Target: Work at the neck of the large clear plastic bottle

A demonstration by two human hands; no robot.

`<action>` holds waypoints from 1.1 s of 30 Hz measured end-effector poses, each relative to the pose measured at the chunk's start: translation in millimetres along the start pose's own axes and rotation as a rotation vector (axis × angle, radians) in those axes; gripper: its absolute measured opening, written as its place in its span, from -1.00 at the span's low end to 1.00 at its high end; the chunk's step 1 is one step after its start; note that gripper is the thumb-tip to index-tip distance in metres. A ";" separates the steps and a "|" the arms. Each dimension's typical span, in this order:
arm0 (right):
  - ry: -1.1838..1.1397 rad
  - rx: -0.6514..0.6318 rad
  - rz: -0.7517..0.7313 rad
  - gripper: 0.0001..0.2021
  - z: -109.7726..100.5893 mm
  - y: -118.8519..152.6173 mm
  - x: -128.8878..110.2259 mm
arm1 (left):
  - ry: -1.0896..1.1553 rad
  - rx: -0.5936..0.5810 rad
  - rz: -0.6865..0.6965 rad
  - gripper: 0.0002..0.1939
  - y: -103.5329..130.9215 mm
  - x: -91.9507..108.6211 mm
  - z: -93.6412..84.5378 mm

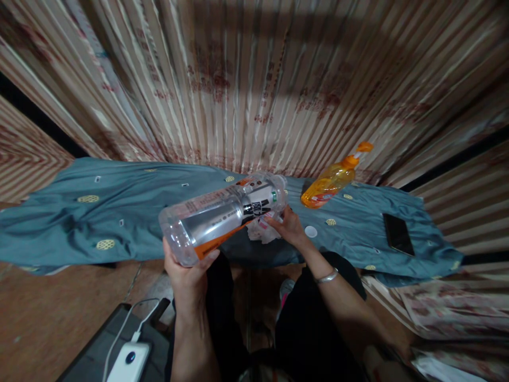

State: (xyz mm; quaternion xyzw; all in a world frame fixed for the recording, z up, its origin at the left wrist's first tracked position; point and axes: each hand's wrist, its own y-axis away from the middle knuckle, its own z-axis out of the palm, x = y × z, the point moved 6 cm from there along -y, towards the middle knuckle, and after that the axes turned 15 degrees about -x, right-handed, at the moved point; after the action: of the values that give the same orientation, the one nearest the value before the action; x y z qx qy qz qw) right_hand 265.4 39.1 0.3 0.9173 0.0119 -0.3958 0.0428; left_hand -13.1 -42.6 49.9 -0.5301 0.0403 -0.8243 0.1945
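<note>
Our left hand (186, 269) grips the bottle (214, 215) near its base; our right hand (291, 227) holds tissue (262, 234) beside it. Wiping seems underway, completion unclear.

Single head-worn camera, facing forward and down; hands (186, 271) at close range, curtain (254, 95) beyond.

Pleated beige curtain (242, 101), brown tiled floor (43, 310)
</note>
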 end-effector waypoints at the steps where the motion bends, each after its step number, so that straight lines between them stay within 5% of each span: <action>1: -0.002 -0.003 -0.006 -0.47 0.0 -0.1 0.2 | 0.011 0.007 -0.001 -0.20 0.1 -0.3 -0.3; 33: 0.028 0.003 0.013 -0.46 0.3 -1.1 2.6 | -0.067 -0.030 0.010 -0.16 -0.2 -2.8 -4.6</action>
State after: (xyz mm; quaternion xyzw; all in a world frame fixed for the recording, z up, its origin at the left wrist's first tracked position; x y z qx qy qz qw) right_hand 266.9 40.0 -1.9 0.9227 0.0063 -0.3829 0.0440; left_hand -16.2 -42.0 45.5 -0.5600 0.0487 -0.8045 0.1919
